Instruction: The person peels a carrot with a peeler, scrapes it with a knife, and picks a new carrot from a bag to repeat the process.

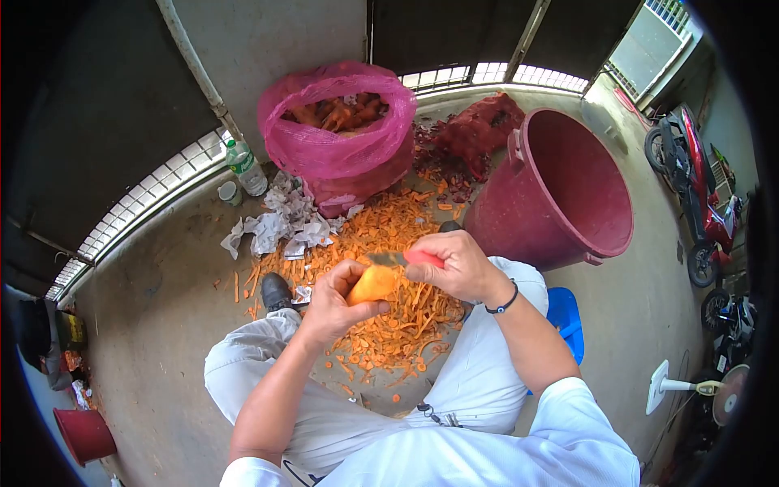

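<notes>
My left hand point(345, 300) is wrapped round a peeled orange vegetable point(374, 284), which looks like a carrot. In my right hand point(459, 266) is a knife point(388, 259) with a red handle, my fingers closed round it. Its blade lies at the upper end of the vegetable; whether it touches cannot be made out. Beneath both hands, a heap of orange peelings point(418, 325) covers the floor between my legs.
Ahead stands a pink sack point(341, 162) with orange pieces inside, beside a red mesh bag point(483, 130). A large red bin point(503, 211) tilts at the right. Crumpled paper point(280, 219) and a bottle point(247, 169) lie left. A blue stool point(565, 316) shows by my right leg.
</notes>
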Action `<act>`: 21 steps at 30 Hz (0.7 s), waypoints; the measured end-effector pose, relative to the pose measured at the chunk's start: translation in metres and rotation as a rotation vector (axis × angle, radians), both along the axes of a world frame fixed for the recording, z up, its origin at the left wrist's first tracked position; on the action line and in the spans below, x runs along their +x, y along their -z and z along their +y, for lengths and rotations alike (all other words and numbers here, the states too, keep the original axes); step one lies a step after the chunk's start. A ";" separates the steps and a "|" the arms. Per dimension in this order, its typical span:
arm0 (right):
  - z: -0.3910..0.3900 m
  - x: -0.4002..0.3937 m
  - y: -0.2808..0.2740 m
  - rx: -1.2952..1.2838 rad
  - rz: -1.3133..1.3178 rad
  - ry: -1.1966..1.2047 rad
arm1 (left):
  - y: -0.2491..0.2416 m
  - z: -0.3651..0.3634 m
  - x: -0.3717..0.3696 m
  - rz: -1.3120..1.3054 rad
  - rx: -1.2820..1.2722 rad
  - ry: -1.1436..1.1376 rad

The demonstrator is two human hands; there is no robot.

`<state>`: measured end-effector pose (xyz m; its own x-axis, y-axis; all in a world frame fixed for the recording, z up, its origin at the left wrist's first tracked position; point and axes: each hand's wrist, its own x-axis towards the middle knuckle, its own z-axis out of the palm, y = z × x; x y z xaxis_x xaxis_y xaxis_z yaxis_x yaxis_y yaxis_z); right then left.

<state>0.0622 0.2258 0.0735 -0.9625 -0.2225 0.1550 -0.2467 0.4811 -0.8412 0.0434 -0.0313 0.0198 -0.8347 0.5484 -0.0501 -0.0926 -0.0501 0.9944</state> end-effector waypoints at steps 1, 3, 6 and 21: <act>0.001 0.001 -0.002 0.048 0.037 -0.098 | -0.002 -0.001 -0.001 -0.091 0.108 0.015; 0.001 0.003 -0.007 0.105 0.059 -0.109 | -0.004 -0.003 -0.002 -0.179 0.217 0.033; 0.002 0.004 -0.011 0.199 0.149 -0.160 | -0.005 -0.007 -0.004 -0.101 0.089 0.068; 0.028 -0.014 0.007 0.132 -0.124 0.341 | -0.016 -0.005 -0.001 -0.227 0.143 0.095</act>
